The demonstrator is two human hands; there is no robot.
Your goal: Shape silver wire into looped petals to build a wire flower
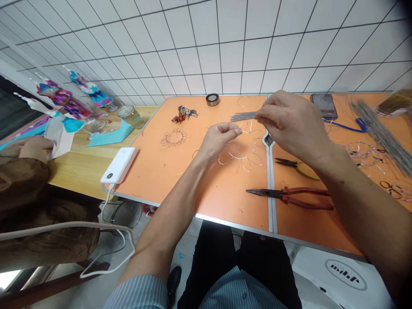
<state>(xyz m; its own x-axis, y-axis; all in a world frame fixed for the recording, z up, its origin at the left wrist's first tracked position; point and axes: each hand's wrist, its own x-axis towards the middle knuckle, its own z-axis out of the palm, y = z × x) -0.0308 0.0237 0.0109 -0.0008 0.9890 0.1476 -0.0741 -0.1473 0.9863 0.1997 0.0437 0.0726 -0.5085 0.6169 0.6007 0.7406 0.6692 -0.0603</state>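
My left hand (219,139) pinches the end of a thin silver wire (246,131) between thumb and fingers, above the orange tabletop (212,189). That wire runs into a loose looped wire flower (241,158) lying below both hands. My right hand (289,124) grips a small bundle of grey wire strands (243,116) at its fingertips, close to my left hand. Beneath my right wrist lie red-handled needle-nose pliers (289,195) and green-handled pliers (298,168). A finished wire flower (174,138) lies further left.
A long bundle of grey wires (383,133), a phone (324,106), and tangled wire shapes (363,154) lie at right. A tape roll (212,99), keys (184,113), and a white power bank (119,165) sit nearby. A co-worker's hand (28,148) works at left.
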